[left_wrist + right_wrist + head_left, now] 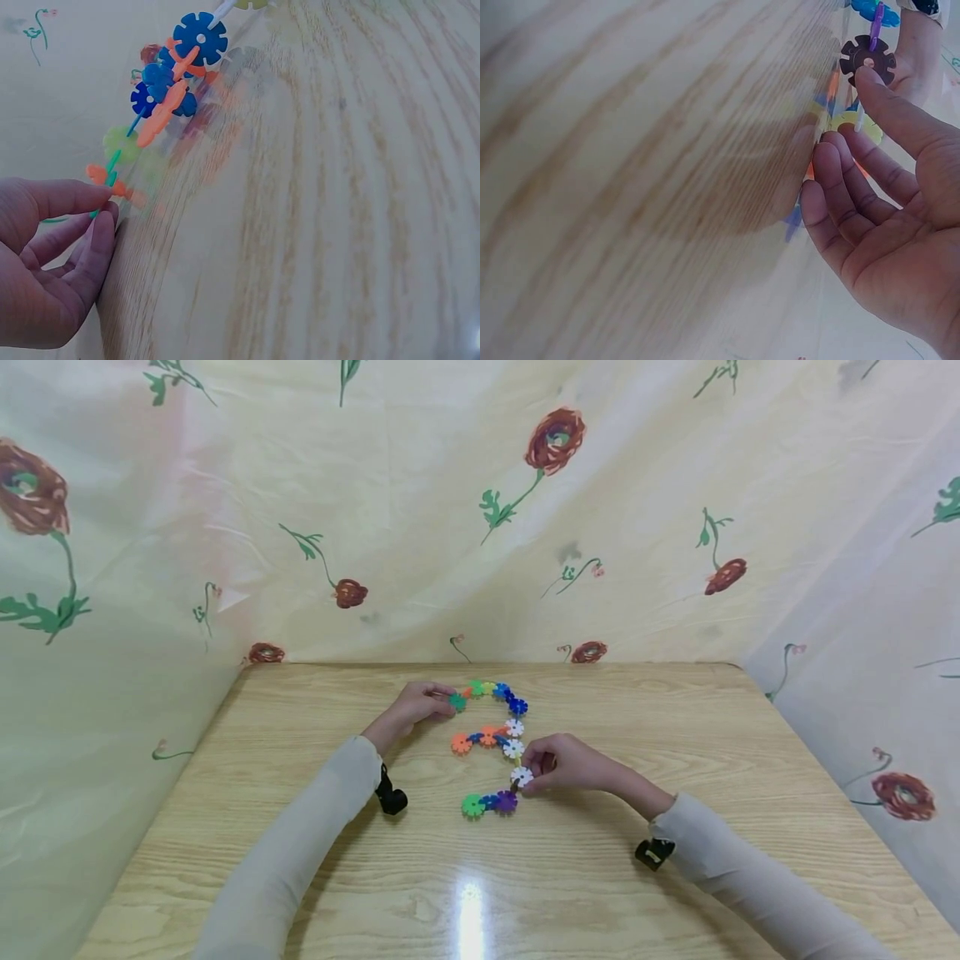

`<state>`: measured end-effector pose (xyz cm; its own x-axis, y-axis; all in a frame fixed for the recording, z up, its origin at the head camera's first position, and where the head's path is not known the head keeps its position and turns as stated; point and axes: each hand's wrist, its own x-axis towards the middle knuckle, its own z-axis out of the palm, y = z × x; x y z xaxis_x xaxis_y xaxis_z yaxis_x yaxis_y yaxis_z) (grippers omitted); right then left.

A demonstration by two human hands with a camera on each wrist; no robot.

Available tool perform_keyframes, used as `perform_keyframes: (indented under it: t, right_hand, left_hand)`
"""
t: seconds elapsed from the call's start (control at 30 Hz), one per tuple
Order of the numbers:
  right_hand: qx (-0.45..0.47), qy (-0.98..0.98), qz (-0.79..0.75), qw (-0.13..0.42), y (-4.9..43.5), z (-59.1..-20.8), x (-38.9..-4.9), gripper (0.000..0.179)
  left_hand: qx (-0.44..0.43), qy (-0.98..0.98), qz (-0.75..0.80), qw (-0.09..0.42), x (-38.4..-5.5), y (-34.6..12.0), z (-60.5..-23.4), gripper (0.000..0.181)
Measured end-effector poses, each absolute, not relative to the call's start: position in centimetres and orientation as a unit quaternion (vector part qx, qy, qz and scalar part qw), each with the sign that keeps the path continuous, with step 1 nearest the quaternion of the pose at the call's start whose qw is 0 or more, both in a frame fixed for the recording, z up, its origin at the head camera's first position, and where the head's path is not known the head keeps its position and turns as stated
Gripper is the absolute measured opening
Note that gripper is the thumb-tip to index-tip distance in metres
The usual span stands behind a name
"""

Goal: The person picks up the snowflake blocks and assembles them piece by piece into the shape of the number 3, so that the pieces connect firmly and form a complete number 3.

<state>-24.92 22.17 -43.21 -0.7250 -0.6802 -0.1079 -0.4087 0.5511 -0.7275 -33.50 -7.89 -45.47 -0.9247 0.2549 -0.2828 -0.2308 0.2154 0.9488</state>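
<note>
Notched plastic discs, slotted together in many colours, form a chain (488,737) shaped like a figure 3 on the table. At its upper left end, my left hand (424,704) pinches a green disc (457,702) between thumb and fingers; the left wrist view shows this disc edge-on, beside an orange disc (96,174). My right hand (573,763) holds a white disc (521,777) on the lower right curve by its edge. In the right wrist view its thumb lies by a brown disc (868,61), and its fingertips are near a yellow disc (859,126).
The wooden table (645,893) carries the chain near its middle. Behind and at the sides hangs a cream cloth (420,527) with a red flower print. A black wrist camera (391,795) sits at the left cuff, another camera (655,853) at the right.
</note>
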Motion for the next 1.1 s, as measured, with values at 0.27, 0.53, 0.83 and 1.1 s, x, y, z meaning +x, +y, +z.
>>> perform_keyframes:
  t: [0.27, 0.53, 0.83, 1.1]
  right_hand:
    - [-0.324, 0.858, -0.348, 0.193, 22.13, -43.31, -25.03, 0.025]
    - [-0.330, 0.858, -0.344, 0.191, 22.08, -43.38, -25.28, 0.025]
    - [-0.331, 0.856, -0.346, 0.197, 22.08, -43.49, -25.51, 0.025]
    - [-0.326, 0.858, -0.342, 0.202, 22.23, -43.49, -25.57, 0.026]
  left_hand:
    - [0.000, 0.758, 0.624, 0.192, -33.66, -7.93, -45.55, 0.041]
    - [0.003, 0.761, 0.620, 0.192, -33.64, -8.09, -45.59, 0.042]
    - [0.005, 0.761, 0.619, 0.193, -33.73, -8.26, -45.78, 0.043]
    - [0.009, 0.763, 0.617, 0.193, -33.50, -8.27, -45.64, 0.046]
